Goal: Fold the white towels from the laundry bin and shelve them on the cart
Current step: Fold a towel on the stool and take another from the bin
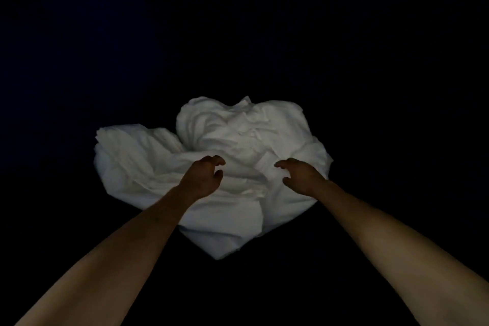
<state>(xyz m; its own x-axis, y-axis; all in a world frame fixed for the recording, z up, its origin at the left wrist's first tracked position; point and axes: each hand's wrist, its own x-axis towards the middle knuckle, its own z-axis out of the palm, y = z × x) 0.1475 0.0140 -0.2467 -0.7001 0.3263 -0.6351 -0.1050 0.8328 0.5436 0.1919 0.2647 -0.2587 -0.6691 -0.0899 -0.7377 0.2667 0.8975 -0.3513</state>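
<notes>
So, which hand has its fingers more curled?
The left hand: its fingers hook like a claw over the towels, while the right hand keeps them straighter.

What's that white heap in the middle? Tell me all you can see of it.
The white towels lie in one crumpled, unfolded heap of soft cloth, full of creases, against near-black surroundings that hide whatever holds them. The left hand and right hand reach over its middle, gripping nothing; contact cannot be told.
</notes>
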